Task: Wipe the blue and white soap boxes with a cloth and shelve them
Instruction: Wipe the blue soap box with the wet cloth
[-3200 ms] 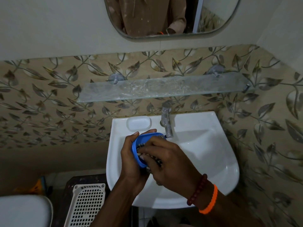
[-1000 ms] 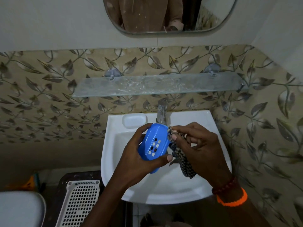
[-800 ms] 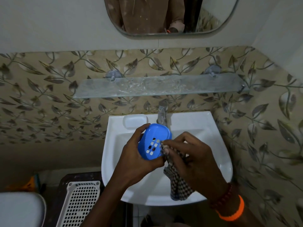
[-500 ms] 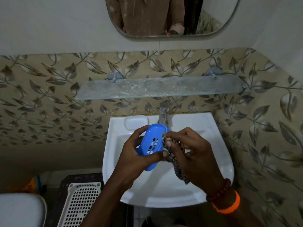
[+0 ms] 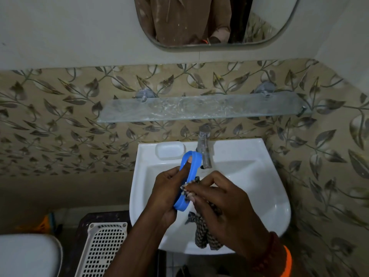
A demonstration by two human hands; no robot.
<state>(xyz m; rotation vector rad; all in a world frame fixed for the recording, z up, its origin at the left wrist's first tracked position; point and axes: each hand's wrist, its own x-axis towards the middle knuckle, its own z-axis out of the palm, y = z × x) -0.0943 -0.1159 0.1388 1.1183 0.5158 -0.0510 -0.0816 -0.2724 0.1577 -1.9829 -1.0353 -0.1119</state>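
Note:
Over the white sink (image 5: pixel 259 196), my left hand (image 5: pixel 165 192) holds the blue soap box (image 5: pixel 191 170) on edge, its rim facing me and my thumb across the open side. My right hand (image 5: pixel 217 198) presses a dark checked cloth (image 5: pixel 205 234) against the box's right side; the cloth's tail hangs down over the basin. The white soap box (image 5: pixel 169 150) lies on the sink's back left ledge, apart from both hands. A frosted glass shelf (image 5: pixel 199 107) runs along the wall above the tap, with nothing on it.
A chrome tap (image 5: pixel 204 148) stands just right of the blue box's top. A mirror (image 5: pixel 215 21) hangs above the shelf. At lower left are a white perforated basket (image 5: pixel 103 250) on a dark stool and a white toilet lid (image 5: pixel 26 256).
My left hand has turned the blue box from its slotted bottom facing me to standing on edge. My right hand with the cloth has moved lower along the box's side.

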